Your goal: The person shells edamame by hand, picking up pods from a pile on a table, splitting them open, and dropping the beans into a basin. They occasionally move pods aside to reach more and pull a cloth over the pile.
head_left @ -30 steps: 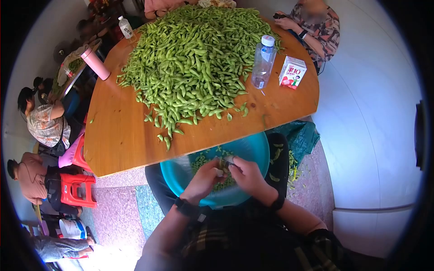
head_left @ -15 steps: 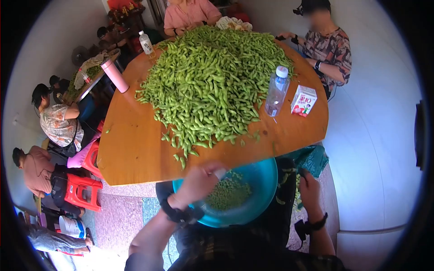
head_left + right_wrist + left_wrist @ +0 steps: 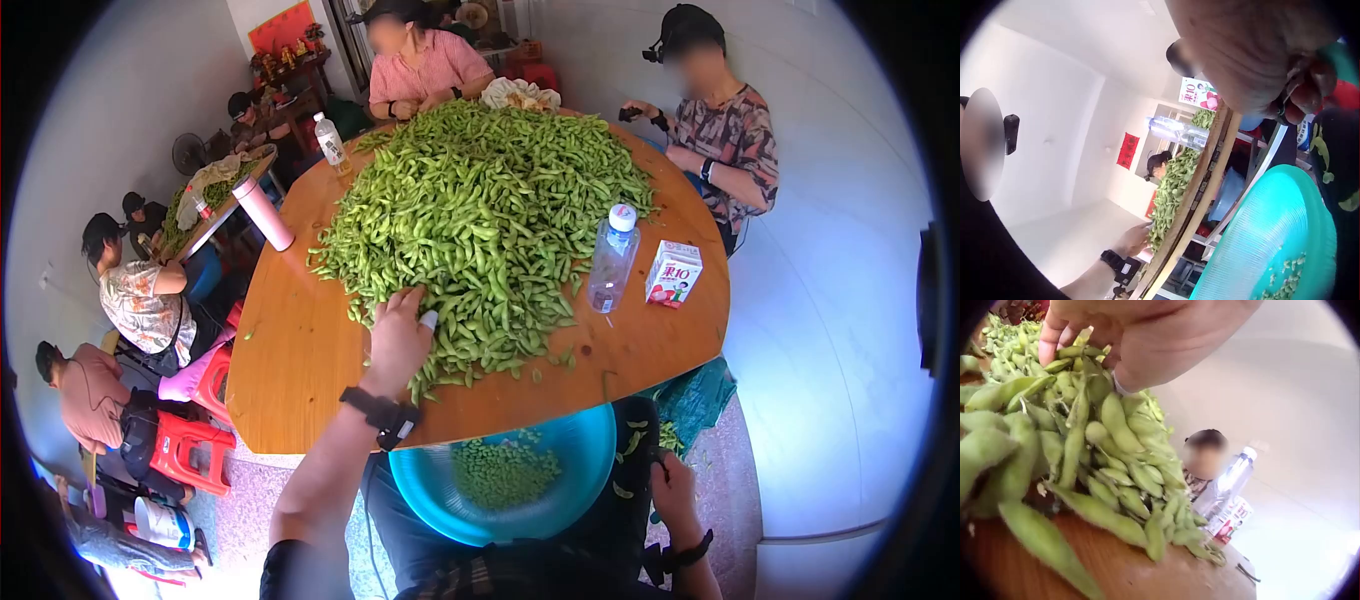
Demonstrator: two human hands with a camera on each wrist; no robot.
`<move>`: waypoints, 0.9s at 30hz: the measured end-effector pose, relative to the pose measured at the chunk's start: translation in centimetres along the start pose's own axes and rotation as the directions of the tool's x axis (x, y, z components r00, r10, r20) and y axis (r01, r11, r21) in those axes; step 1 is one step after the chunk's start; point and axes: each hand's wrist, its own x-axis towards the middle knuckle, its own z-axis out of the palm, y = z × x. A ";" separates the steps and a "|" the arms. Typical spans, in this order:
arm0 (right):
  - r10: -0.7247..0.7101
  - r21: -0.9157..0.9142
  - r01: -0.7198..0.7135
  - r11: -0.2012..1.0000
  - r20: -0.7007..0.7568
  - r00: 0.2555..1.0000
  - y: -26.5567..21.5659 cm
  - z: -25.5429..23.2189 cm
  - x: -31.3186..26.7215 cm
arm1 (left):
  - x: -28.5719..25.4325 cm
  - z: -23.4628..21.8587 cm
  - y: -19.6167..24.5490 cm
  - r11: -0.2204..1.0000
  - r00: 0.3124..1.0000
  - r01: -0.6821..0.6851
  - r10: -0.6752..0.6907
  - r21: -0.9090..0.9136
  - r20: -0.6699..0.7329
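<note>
My left hand (image 3: 400, 340) reaches onto the near left side of a large heap of green soybean pods (image 3: 470, 230) on the wooden table. Its fingers touch the pods, and white wrapping covers the thumb tip. In the left wrist view, pods (image 3: 1079, 359) lie between the fingers and thumb, which stand apart. My right hand (image 3: 674, 495) is low at the right, beside my thigh, with its fingers curled. A small dark piece (image 3: 1282, 115) shows at its fingertips. A turquoise basin (image 3: 420, 490) with shelled beans (image 3: 505, 470) sits at my lap, between the hands.
A plastic bottle (image 3: 612, 262) and a juice carton (image 3: 674, 274) stand on the table's right; a pink flask (image 3: 262, 213) and another bottle (image 3: 330, 145) stand left. A green bag (image 3: 700, 395) is beside my right leg. Other people sit around. Red stools (image 3: 190, 455) are at the left.
Both hands were together over the basin. They parted, the right dropping to the right side and the left moving up and forward onto the heap. The head view has tilted up.
</note>
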 end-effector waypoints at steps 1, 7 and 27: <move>0.002 0.001 -0.002 1.000 0.006 1.000 -0.8 0.0 0.2 | -0.6 -0.3 0.5 0.999 0.999 -0.035 0.035 -0.020 0.009; -0.032 0.071 0.019 0.997 0.186 0.982 -8.4 0.3 3.2 | -3.9 -0.9 3.3 0.992 0.995 -0.101 0.103 -0.079 0.015; -0.388 0.227 0.330 0.916 0.297 0.872 -14.7 4.6 5.1 | -4.4 -2.7 2.7 0.868 0.942 -0.334 0.294 0.367 0.161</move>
